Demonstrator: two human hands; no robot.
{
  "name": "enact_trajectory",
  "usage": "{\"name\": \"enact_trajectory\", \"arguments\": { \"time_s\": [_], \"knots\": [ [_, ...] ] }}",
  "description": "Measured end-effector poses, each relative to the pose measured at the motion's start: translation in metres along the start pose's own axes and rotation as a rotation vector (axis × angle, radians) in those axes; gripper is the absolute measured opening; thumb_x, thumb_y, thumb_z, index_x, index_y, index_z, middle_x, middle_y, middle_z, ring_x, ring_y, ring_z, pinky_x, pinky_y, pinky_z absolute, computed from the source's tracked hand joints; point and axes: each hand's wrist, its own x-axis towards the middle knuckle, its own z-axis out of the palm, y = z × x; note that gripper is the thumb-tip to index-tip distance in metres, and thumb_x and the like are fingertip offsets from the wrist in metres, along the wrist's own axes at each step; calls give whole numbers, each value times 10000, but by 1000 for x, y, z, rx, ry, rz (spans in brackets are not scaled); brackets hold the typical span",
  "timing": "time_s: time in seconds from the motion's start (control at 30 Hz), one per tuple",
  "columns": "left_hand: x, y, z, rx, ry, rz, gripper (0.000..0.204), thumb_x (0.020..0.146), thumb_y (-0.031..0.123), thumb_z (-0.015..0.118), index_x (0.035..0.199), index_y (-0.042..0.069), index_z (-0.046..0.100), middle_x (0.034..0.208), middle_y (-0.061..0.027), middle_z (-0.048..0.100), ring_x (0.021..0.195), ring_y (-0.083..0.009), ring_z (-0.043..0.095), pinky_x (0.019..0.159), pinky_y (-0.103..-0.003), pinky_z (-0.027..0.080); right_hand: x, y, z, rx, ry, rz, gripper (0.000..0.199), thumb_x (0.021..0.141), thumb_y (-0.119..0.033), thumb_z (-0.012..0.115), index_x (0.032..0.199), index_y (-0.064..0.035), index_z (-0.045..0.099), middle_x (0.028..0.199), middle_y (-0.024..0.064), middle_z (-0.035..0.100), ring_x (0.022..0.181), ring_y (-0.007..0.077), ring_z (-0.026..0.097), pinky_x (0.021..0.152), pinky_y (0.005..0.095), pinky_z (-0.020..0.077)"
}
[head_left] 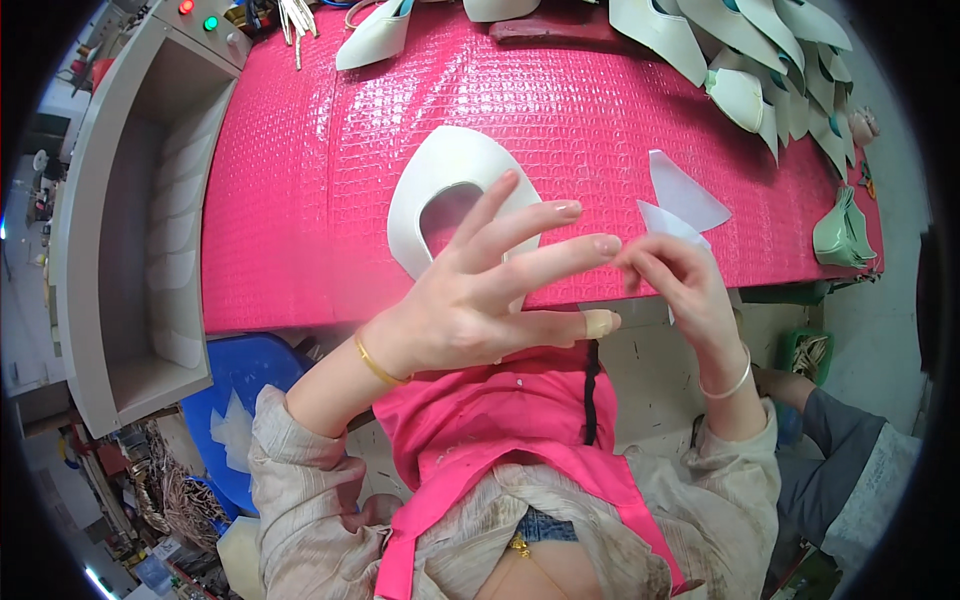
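**A:** What's being held here?

**B:** A small white triangular piece (pixel 668 226) is pinched in the right hand (pixel 680 280), fingers curled shut around its lower edge, just past the near edge of the desk (pixel 300 200). A second white triangular piece (pixel 685 192) is seen lying flat on the pink textured cover, just behind the held one.

**A:** And the left hand?

**B:** The left hand (pixel 490 290) is spread wide open, fingers fanned out, nothing gripped. A bandage is worn on the thumb tip, and the index fingertip is brought right up to the right hand's fingers. A white U-shaped shoe upper (pixel 440 170) is laid flat on the desk right behind it, partly covered by the fingers.

**A:** Anything else around?

**B:** More pale shoe uppers (pixel 760 60) are piled at the far right corner, and a grey shelf unit (pixel 130 220) is parked to the left.
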Motion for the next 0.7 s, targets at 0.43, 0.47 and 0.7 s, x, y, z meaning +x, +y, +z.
{"name": "enact_trajectory", "arguments": {
  "time_s": [0.43,0.47,0.7],
  "knots": [
    [14,23,-6,-156,-360,-223,349,648,32,642,988,107,642,1020,-118,565,966,-299,542,882,-435,423,-118,46,-39,-367,208,201,305,820,10,426,1104,-8,535,733,105,606,740,174,603,756,275,452],
    [15,25,-5,-207,-395,-269,350,652,24,642,994,98,637,1020,-119,564,959,-294,545,877,-435,424,-125,57,-46,-560,170,98,317,816,14,422,1113,-9,530,758,115,613,789,195,607,766,285,452],
    [42,-5,31,-256,-575,-255,259,729,38,614,988,51,623,934,-109,589,817,-260,576,710,-335,464,-143,95,-59,-368,438,350,278,851,-27,437,1118,-23,513,776,132,635,565,188,640,542,252,472]
  ]
}}
